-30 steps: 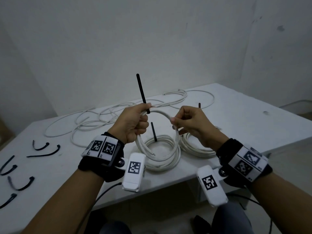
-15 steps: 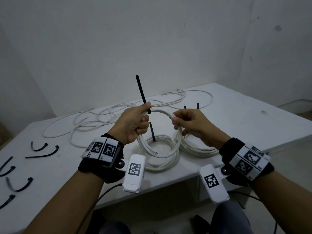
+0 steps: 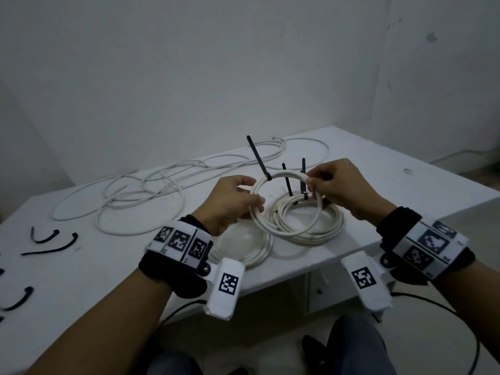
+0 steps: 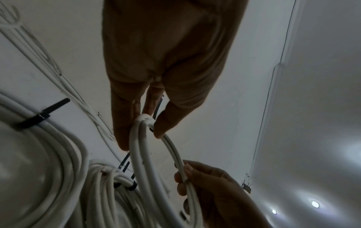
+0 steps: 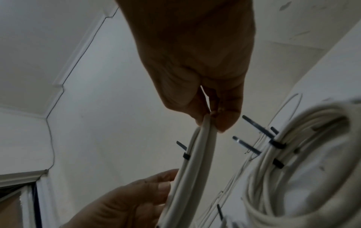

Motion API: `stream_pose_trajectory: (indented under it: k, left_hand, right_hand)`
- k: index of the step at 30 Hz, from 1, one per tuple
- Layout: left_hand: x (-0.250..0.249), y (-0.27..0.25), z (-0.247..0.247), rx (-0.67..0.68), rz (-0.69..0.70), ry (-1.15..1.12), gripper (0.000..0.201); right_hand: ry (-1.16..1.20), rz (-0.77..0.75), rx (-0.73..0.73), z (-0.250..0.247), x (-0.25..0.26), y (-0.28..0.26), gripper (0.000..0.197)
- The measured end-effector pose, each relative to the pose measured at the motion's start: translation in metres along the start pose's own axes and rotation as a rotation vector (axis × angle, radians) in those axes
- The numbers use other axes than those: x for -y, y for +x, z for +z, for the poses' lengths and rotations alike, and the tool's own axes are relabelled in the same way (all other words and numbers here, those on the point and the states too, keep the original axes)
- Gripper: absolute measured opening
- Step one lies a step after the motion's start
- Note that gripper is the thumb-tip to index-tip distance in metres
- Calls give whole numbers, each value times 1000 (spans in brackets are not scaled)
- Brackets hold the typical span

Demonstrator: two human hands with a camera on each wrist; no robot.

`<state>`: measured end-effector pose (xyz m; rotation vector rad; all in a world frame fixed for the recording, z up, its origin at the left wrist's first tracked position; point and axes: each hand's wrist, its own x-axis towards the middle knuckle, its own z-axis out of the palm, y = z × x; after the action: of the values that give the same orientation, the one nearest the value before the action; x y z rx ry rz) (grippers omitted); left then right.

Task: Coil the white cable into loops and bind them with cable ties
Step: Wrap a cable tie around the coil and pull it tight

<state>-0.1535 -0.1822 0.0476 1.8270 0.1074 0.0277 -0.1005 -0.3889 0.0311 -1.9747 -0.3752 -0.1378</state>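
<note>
My left hand (image 3: 230, 201) holds the left side of a small coil of white cable (image 3: 286, 207), thumb and fingers curled round the bundled strands; the left wrist view shows the strands (image 4: 140, 138) pinched between thumb and fingers. My right hand (image 3: 341, 188) pinches the upper right of the same coil between thumb and fingertips, confirmed in the right wrist view, where the strands (image 5: 203, 138) run down from the pinch. The coil is held upright, clear of the table (image 3: 405, 201), above its near edge. One black cable tie (image 3: 259, 161) is fastened round the top of the coil, its free tail standing up and leaning left. On the surface directly behind and below the held coil lies a bound coil (image 3: 319, 220) with two black tie tails (image 3: 295, 177) sticking up from its far side. A second finished coil (image 3: 251, 250) lies at the near edge, partly hidden by my left wrist. Loose uncoiled white cable (image 3: 151, 190) is spread across the far left portion of the surface and runs toward the far edge. Spare black ties (image 3: 51, 242) lie near the left edge, several curved. Both wrists carry black bands with printed marker tags (image 3: 181, 242)
</note>
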Motion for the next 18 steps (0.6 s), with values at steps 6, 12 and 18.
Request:
stream_pose_trajectory:
  k: [6,12,18]
  left_hand:
    - [11,21,36,-38,13,186,48]
    - [11,40,58,-27,67,457,25]
    - [16,55,66,-30,64,645,10]
  right_hand:
    - [-102,110,-28,-21,-24,5,14]
    - [-328,185,27,-27,-45,5,20]
    - [-466,196,68,-23,-49,12,23]
